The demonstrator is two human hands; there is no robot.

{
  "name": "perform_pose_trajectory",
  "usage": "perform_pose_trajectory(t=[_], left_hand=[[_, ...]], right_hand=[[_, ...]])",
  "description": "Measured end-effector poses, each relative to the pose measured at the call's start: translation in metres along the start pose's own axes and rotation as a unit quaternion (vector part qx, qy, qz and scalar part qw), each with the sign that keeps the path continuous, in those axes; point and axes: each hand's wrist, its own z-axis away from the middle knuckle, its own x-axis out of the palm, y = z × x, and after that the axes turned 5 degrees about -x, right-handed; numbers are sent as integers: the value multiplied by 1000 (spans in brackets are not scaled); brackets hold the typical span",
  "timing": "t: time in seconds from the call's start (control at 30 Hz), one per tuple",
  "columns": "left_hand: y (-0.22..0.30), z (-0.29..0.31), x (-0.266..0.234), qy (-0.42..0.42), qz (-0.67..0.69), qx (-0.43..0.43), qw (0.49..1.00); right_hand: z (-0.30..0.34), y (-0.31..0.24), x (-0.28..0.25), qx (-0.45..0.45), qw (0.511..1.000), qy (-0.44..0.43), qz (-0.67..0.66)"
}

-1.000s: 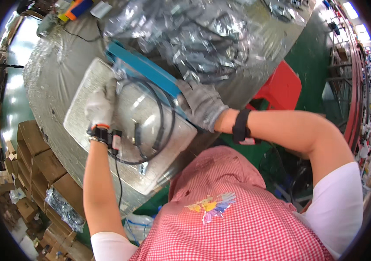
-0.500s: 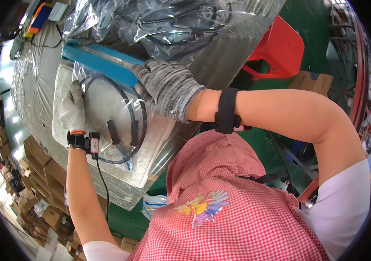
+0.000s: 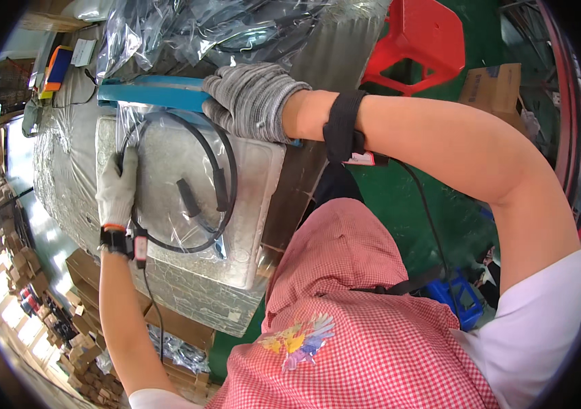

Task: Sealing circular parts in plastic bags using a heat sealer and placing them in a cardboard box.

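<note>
Hands apart, right elbow bent

A red plastic stool stands on the green floor to the right of the table, with a cardboard box near it and a blue plastic piece farther down. At the upper left, a blue, orange and yellow object lies just beside a small white item, while many brown cartons crowd the lower left, near some crumpled clear plastic

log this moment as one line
left hand: holding clear bag; right hand: on blue bar; black cable: looped inside bag
</note>
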Motion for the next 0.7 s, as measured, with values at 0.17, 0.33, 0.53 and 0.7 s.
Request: perform_pose_trajectory(t=[0.17,0.33,0.53,0.7], left_hand=[[-24,20,-20,-5,-100,18,995],[-42,32,4,70,-112,-11,991],[-58,122,-23,91,370,-67,922],[-114,221,-4,195,527,-142,815]], right_hand=[[-4,-14,-10,27,1000,-4,16],[5,-32,-18,50,996,43,-58],[75,13,-29,17,854,500,-144],[148,-9,-73,164,899,332,-232]])
